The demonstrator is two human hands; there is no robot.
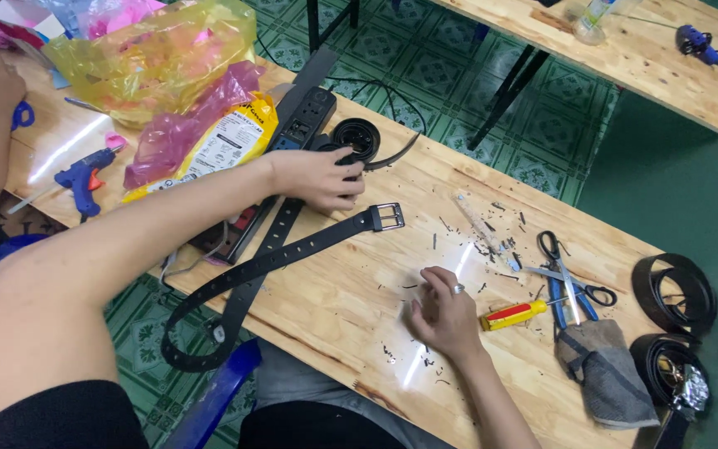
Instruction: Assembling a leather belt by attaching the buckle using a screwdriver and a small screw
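The black belt [292,249] lies across my table [342,308], buckle at two o'clock. My left hand [319,177] presses it, fingers curled narrow. My right hand [445,314] rests loosely spread at four o'clock, beside the red-yellow screwdriver [515,314].

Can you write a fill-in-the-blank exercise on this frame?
1. The left hand rests on a coiled black ____.
2. The belt across the table ends in a metal ____.
3. The right hand lies beside a yellow and red ____.
4. The glue gun is ____.

Missing words: belt; buckle; screwdriver; blue
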